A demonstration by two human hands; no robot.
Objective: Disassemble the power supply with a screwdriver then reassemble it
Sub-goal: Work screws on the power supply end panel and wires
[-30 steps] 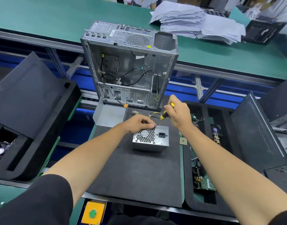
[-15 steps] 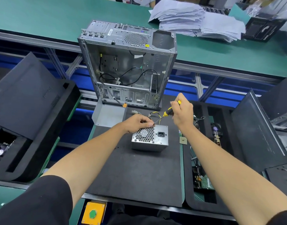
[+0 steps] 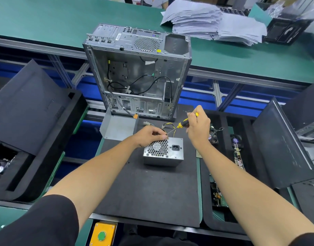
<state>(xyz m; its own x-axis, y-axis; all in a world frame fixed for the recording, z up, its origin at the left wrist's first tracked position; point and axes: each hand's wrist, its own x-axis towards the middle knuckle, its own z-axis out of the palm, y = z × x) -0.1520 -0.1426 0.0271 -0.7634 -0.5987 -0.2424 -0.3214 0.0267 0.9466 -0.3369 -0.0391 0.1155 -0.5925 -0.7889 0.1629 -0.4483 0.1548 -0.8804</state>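
Step in hand: a screw at the top back edge of the power supply (image 3: 163, 151) is being worked, most likely early in the disassembly, since the casing looks whole and closed.
Right hand (image 3: 198, 127): fingers curled round the yellow-and-black handle of the screwdriver (image 3: 182, 124), which slants down to the left; its tip sits at the unit's upper edge, just beside the left fingertips.
Left hand (image 3: 150, 134): fingers bent and resting on the top rear corner of the unit, seemingly steadying it; whether they pinch a screw, cannot tell.
Next move, as judged: keep the tip seated square in the screw head, hold the box firm against twisting, and mind the small screw so it does not roll off.
Power supply, place: sits on the black mat (image 3: 149, 192) on the counter, in front of the open computer case (image 3: 136, 75).
Power supply, look: grey metal box, honeycomb fan grille and a black mains socket on the near face; yellow and black wires (image 3: 167, 126) trail out behind it.
Nearby: a loose metal plate (image 3: 117, 127) lies just left of the wires.
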